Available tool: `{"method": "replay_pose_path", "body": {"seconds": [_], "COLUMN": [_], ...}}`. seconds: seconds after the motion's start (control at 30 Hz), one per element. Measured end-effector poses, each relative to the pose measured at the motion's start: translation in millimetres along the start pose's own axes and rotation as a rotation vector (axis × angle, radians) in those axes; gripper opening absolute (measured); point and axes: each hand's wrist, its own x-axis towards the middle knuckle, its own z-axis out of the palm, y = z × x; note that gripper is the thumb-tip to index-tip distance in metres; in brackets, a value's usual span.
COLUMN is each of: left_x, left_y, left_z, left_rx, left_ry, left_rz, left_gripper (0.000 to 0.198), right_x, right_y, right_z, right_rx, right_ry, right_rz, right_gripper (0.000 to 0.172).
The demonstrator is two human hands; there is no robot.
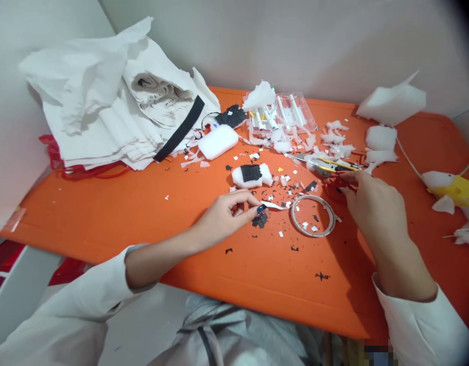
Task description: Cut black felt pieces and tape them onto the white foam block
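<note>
My left hand (234, 213) pinches the end of a narrow white strip (274, 205) above the orange table. The strip runs to a roll of tape (293, 216) lying flat to the right. Just beyond my left hand rests a white foam piece (265, 175) with a black patch on it. My right hand (366, 198) is closed at the red handles of scissors (335, 185), which are partly hidden by the fingers. Close by, a cutter with a metal blade (314, 161) lies among white scraps.
White paper sheets (100, 132) and a black strip (181, 129) fill the back left. A clear box of markers (311, 119) stands at the back. Black and white scraps litter the orange table (143, 208). A white and yellow fish-like figure (458, 188) lies at the right.
</note>
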Motion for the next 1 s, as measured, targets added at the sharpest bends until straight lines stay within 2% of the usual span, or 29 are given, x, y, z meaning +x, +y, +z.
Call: {"method": "replay_pose_path", "body": {"seconds": [0.1, 0.13, 0.23, 0.3, 0.4, 0.53, 0.63, 0.7, 0.77, 0.87, 1.0], "left_x": [-1.8, -2.4, -3.9, -4.7, -5.7, -6.0, -4.2, -2.3, -0.5, 1.4, 2.9], "left_y": [-1.3, -0.9, 1.3, 2.6, 3.0, 2.3, 2.6, 3.6, 4.9, 6.6, 8.3], "left_z": [-4.7, -6.8, -12.3, -14.0, -13.7, -9.9, -5.9, -3.6, -1.9, 0.3, 3.5], "left_rx": [0.316, 0.418, 0.614, 0.637, 0.643, 0.698, 0.596, 0.431, 0.254, 0.071, -0.111], "left_ry": [0.084, 0.097, 0.077, 0.024, -0.046, -0.033, 0.015, -0.04, -0.143, -0.247, -0.29], "left_rz": [0.278, 0.35, 0.426, 0.458, 0.517, 0.533, 0.503, 0.431, 0.331, 0.185, 0.034], "left_gripper": [0.021, 0.021, 0.022, 0.025, 0.03, 0.032, 0.026, 0.023, 0.021, 0.017, 0.016], "right_x": [-7.8, -12.2, -28.0, -37.1, -43.8, -43.2, -41.9, -41.5, -41.5, -41.5, -43.0], "right_y": [-25.5, -37.3, -73.0, -90.0, -100.3, -97.8, -94.6, -93.4, -92.9, -93.1, -94.1], "right_z": [-4.9, -6.8, -10.3, -9.6, -5.3, -1.6, -3.8, -6.7, -9.4, -11.1, -8.8], "right_rx": [0.109, 0.287, 0.801, 1.003, 1.191, 1.248, 1.116, 0.96, 0.824, 0.724, 0.71], "right_ry": [0.049, 0.029, -0.45, -0.592, -0.676, -0.705, -0.629, -0.531, -0.452, -0.413, -0.385], "right_rz": [-0.103, -0.142, -0.197, -0.166, -0.065, -0.023, -0.103, -0.19, -0.29, -0.418, -0.437], "right_gripper": [0.017, 0.014, 0.024, 0.023, 0.02, 0.02, 0.017, 0.013, 0.011, 0.012, 0.012]}}
